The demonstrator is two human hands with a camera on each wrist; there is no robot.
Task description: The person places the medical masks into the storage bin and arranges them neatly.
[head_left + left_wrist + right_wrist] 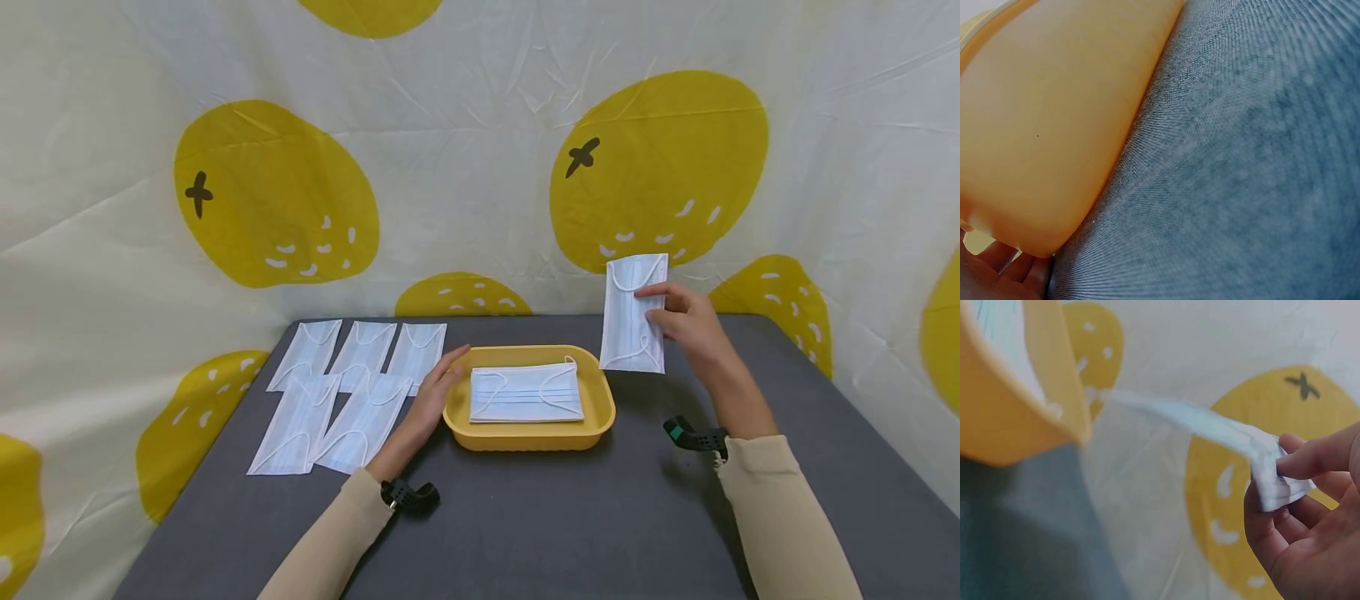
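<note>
My right hand (678,321) pinches a white face mask (633,315) by its right edge and holds it upright in the air, to the right of the yellow tray (528,433). In the right wrist view the mask (1210,428) runs from my thumb and fingers (1300,465) toward the tray (1004,419). Another mask (527,393) lies flat in the tray. My left hand (435,392) rests with straight fingers against the tray's left rim; the left wrist view shows the tray's underside (1054,125) close up on the grey table (1241,175).
Several white masks (341,392) lie in two rows on the grey table (562,525) left of the tray. A cloth backdrop (480,150) with yellow fruit prints hangs behind and beside the table.
</note>
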